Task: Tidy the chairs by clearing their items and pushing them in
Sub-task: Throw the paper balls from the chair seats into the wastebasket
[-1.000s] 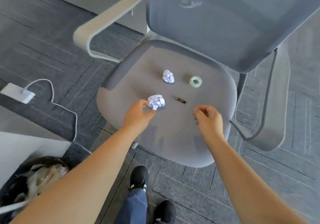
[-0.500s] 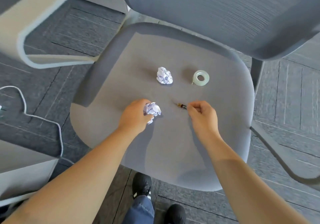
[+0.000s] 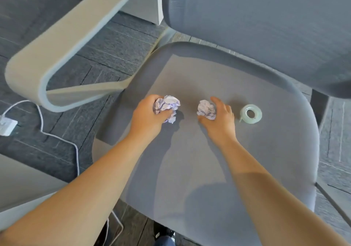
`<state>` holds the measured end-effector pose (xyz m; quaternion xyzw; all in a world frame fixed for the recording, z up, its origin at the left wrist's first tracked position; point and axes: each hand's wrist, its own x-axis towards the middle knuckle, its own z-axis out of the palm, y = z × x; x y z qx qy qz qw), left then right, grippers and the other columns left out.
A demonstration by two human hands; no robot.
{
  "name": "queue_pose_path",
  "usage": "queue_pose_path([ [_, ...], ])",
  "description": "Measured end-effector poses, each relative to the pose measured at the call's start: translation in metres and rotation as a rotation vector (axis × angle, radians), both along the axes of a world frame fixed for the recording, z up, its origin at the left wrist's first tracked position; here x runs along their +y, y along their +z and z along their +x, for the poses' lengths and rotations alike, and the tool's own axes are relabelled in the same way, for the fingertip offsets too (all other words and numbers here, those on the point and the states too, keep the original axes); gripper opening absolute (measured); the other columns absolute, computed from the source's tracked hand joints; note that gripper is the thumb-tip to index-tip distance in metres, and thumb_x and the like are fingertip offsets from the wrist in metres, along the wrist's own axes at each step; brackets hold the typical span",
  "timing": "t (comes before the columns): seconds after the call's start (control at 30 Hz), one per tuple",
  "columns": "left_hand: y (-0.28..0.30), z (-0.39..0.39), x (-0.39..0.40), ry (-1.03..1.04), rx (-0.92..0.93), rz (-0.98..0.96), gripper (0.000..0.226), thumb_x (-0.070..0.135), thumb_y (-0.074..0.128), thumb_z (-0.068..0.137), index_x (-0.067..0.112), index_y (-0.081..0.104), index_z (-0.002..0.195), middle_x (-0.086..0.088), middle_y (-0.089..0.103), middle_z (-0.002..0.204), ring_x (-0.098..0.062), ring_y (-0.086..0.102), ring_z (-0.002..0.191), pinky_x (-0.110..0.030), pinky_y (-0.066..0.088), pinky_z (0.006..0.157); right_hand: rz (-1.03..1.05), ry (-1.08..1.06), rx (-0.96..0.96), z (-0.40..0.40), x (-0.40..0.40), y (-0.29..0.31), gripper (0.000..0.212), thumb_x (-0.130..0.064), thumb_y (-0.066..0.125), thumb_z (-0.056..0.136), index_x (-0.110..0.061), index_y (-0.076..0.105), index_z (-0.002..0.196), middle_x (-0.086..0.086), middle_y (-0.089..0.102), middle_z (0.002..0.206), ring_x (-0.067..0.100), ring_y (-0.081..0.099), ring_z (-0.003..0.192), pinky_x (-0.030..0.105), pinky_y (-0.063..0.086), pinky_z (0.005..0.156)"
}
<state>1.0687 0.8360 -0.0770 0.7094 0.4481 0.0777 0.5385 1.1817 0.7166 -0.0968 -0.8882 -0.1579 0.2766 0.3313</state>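
Head view, looking down on a grey fabric office chair seat [image 3: 199,169]; grey mesh backrest [image 3: 256,27] at top, pale grey looped plastic armrest [image 3: 62,42] at the left.

Left hand [image 3: 148,116]: grip closed around a crumpled ball of white paper with bluish print [image 3: 167,106]. Thumb lies across the front of the ball and the fingers curl behind it. Whether the ball touches the seat cannot be told.

Right hand [image 3: 218,120]: fingers spread and curved around a second crumpled white paper ball [image 3: 206,110]; thumb below it, index finger above and beside it. The grip is partly closed on the ball, which sits at seat level. Nothing can be made out in the palm.

A roll of clear adhesive tape [image 3: 250,113] lies flat on the seat just beside the right hand, on its outer side, apart from it.

On the dark grey carpet tile floor [image 3: 106,42], at the left: a white power adapter [image 3: 7,126] with a white cable [image 3: 57,137] running toward the chair.
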Motion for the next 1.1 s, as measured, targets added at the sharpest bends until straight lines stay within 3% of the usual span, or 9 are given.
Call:
queue_pose_path([
  [0.07,-0.005,-0.004,0.003,0.013,-0.030,0.011,0.018,0.009,0.062,0.079,0.024,0.051,0.079,0.018,0.051,0.072,0.018,0.053,0.059,-0.001,0.037,0.055,-0.038,0.023,-0.049,0.001,0.007,-0.009,0.050,-0.013,0.061,0.081,-0.015,0.048,0.129,0.012,0.050,0.129,0.030,0.039,0.122,0.022,0.027,0.090],
  [0.27,0.007,-0.014,0.003,0.058,-0.066,0.005,0.018,0.011,0.064,0.078,0.023,0.051,0.084,0.019,0.051,0.076,0.004,0.052,0.067,-0.002,0.037,0.054,0.066,-0.027,-0.041,-0.001,0.012,0.009,0.028,-0.013,0.062,0.079,-0.013,0.059,0.107,0.009,0.061,0.113,0.029,0.053,0.106,0.023,0.034,0.079],
  [0.4,0.041,-0.023,-0.006,0.102,-0.112,-0.011,0.033,0.006,0.062,0.078,0.034,0.048,0.069,0.019,0.055,0.072,0.017,0.053,0.052,0.000,0.038,0.051,0.205,0.017,0.005,-0.009,0.010,0.059,0.019,-0.012,0.063,0.079,-0.024,0.053,0.091,-0.001,0.057,0.095,0.014,0.053,0.078,-0.001,0.038,0.057],
  [0.53,0.087,-0.049,-0.019,0.141,-0.150,0.041,0.028,0.012,0.064,0.078,0.035,0.049,0.073,0.019,0.055,0.075,0.010,0.056,0.060,0.000,0.038,0.055,0.281,0.096,0.036,-0.025,0.012,0.114,0.020,-0.013,0.064,0.079,-0.022,0.053,0.093,-0.012,0.053,0.080,0.001,0.050,0.067,-0.003,0.036,0.055],
  [0.67,0.130,-0.102,-0.038,0.246,-0.134,0.118,0.018,0.015,0.065,0.078,0.020,0.055,0.093,0.020,0.053,0.078,0.003,0.052,0.071,-0.003,0.039,0.060,0.330,0.222,0.056,-0.059,0.013,0.161,0.022,-0.015,0.064,0.080,-0.025,0.050,0.093,0.002,0.057,0.105,0.000,0.049,0.070,-0.006,0.035,0.052],
  [0.77,0.158,-0.155,-0.060,0.381,-0.128,0.146,0.015,0.016,0.065,0.077,0.027,0.054,0.080,0.017,0.059,0.074,0.000,0.058,0.069,-0.009,0.041,0.061,0.375,0.362,0.086,-0.098,0.015,0.187,0.024,-0.015,0.066,0.080,-0.023,0.052,0.097,0.006,0.058,0.114,0.003,0.051,0.072,-0.003,0.038,0.054],
  [0.87,0.176,-0.215,-0.085,0.542,-0.116,0.159,0.025,0.015,0.065,0.077,0.035,0.051,0.071,0.019,0.062,0.070,0.000,0.059,0.071,-0.010,0.042,0.062,0.419,0.491,0.130,-0.150,0.017,0.204,0.035,-0.014,0.069,0.078,-0.012,0.053,0.109,-0.005,0.059,0.100,0.007,0.052,0.076,0.012,0.038,0.057],
  [1.0,0.187,-0.301,-0.124,0.765,-0.061,0.110,0.013,0.032,0.065,0.067,0.025,0.061,0.077,0.000,0.066,0.077,-0.019,0.063,0.074,-0.038,0.050,0.071,0.416,0.668,0.249,-0.231,0.011,0.214,0.036,-0.013,0.069,0.078,-0.013,0.046,0.105,-0.018,0.047,0.081,-0.003,0.048,0.069,-0.002,0.037,0.054],
  [1.1,0.189,-0.361,-0.156,0.981,-0.035,0.111,0.014,0.022,0.068,0.072,0.022,0.058,0.083,0.002,0.062,0.078,-0.019,0.059,0.077,-0.029,0.042,0.066,0.376,0.823,0.299,-0.292,0.003,0.214,0.027,-0.016,0.068,0.079,-0.015,0.046,0.095,-0.016,0.049,0.078,-0.001,0.048,0.068,-0.002,0.038,0.053],
])
